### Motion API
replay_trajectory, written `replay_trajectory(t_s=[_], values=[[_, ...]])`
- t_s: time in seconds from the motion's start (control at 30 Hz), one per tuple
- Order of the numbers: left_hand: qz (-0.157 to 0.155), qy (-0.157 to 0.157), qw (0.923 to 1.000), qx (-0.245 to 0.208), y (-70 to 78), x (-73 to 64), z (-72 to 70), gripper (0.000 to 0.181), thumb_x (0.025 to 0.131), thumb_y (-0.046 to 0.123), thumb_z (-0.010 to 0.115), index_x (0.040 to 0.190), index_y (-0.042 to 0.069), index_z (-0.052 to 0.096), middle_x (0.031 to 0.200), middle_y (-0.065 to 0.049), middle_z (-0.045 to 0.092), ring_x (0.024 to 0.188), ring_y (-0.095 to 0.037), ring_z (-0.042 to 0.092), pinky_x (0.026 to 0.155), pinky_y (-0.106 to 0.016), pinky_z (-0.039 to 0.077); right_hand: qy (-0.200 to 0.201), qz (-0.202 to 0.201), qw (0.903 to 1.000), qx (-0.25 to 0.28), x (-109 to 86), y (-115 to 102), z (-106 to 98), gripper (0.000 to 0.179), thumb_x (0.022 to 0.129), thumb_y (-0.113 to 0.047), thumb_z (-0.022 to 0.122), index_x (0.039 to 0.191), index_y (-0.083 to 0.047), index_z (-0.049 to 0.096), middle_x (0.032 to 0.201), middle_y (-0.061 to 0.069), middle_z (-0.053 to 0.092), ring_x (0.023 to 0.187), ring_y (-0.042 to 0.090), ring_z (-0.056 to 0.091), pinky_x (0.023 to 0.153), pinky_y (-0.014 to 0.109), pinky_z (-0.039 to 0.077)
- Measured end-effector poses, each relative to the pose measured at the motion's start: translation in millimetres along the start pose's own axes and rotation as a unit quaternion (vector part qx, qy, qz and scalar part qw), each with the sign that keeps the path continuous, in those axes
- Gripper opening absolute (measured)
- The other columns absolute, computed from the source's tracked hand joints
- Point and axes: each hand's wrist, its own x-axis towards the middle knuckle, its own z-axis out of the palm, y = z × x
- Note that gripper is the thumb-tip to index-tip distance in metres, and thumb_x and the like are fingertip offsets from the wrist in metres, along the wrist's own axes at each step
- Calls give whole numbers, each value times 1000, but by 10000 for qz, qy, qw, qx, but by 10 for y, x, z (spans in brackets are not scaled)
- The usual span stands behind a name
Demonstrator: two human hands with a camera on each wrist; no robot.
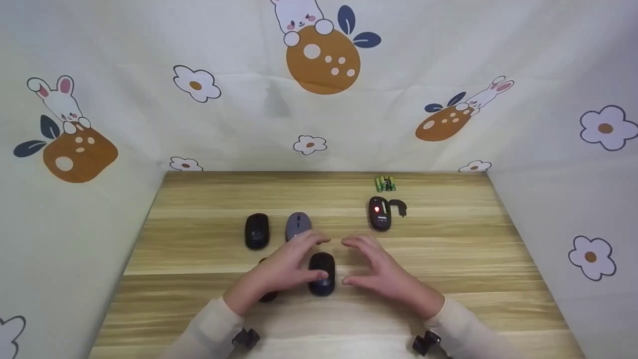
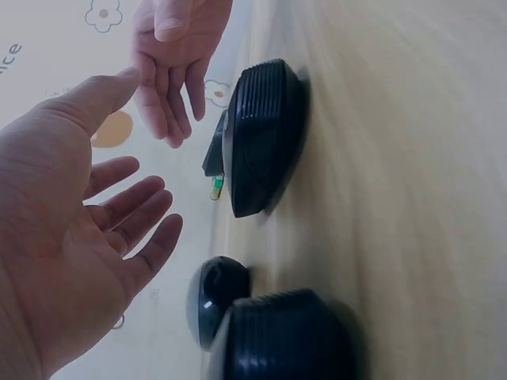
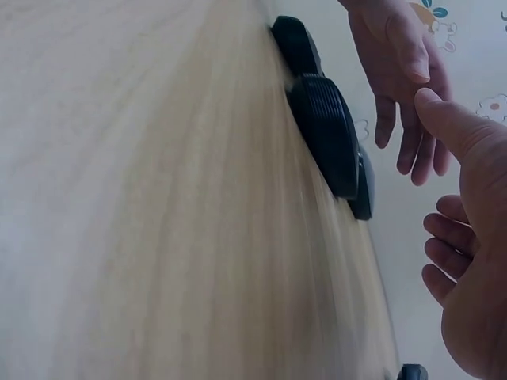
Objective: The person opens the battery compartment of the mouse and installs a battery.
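Note:
A black computer mouse [image 1: 322,267] lies on the table between my two hands. Above its left side hovers my left hand [image 1: 289,263], fingers spread and relaxed, the thumb overlapping the mouse in the head view. In the left wrist view a gap shows between that hand [image 2: 71,229] and the mouse [image 2: 265,138]. To the right of the mouse is my right hand [image 1: 381,269], loosely bent and holding nothing, its palm toward the left one. Beneath my left wrist, a second black mouse [image 1: 269,297] is mostly hidden. A grey mouse [image 1: 298,223] sits just beyond my left fingers.
Another black mouse [image 1: 257,231] is at the left. Farther right, an upturned black mouse [image 1: 381,219] shows a red light, with a curved black piece [image 1: 398,204] beside it. Several small green batteries [image 1: 385,184] lie near the back edge. Patterned cloth [image 1: 239,124] walls the table's back and sides.

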Motion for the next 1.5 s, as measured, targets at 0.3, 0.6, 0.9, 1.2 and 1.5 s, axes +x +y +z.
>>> replay_trajectory(t_s=[0.3,0.6,0.9,1.2,1.5], values=[[-241,-98,9996,-74,-54,-137,62,80,95,46,88,160,14,54,157,-3,56,146,-24,54,125,-52,45,-374,91,9992,-56,28,-68,190,92,86,-40,96,159,-6,53,160,3,52,148,25,50,127,51,42],[-401,-307,9979,405,-90,-177,195,94,87,43,93,164,11,49,163,-7,49,147,-28,54,125,-51,45,-599,366,9975,-69,38,-99,299,92,85,-39,97,161,-11,52,160,-1,51,147,23,52,127,50,43],[-538,-442,9949,725,-89,-179,234,103,84,43,97,166,5,46,166,-14,47,152,-33,49,125,-50,44,-754,425,9962,-123,77,-115,374,94,87,-41,94,162,-5,50,165,7,48,152,30,48,128,53,40],[-541,-546,9921,992,-114,-155,286,106,83,40,98,166,1,44,169,-17,45,155,-35,46,127,-49,42,-858,643,9937,-316,120,-161,397,96,85,-36,96,163,-4,49,166,9,46,154,31,46,129,51,38],[-464,-416,9937,936,-113,-151,316,101,84,37,97,163,-1,48,163,-13,51,151,-31,49,126,-47,44,-809,557,9943,-404,132,-138,417,92,84,-34,97,160,-9,52,159,2,52,149,24,50,128,46,41]])
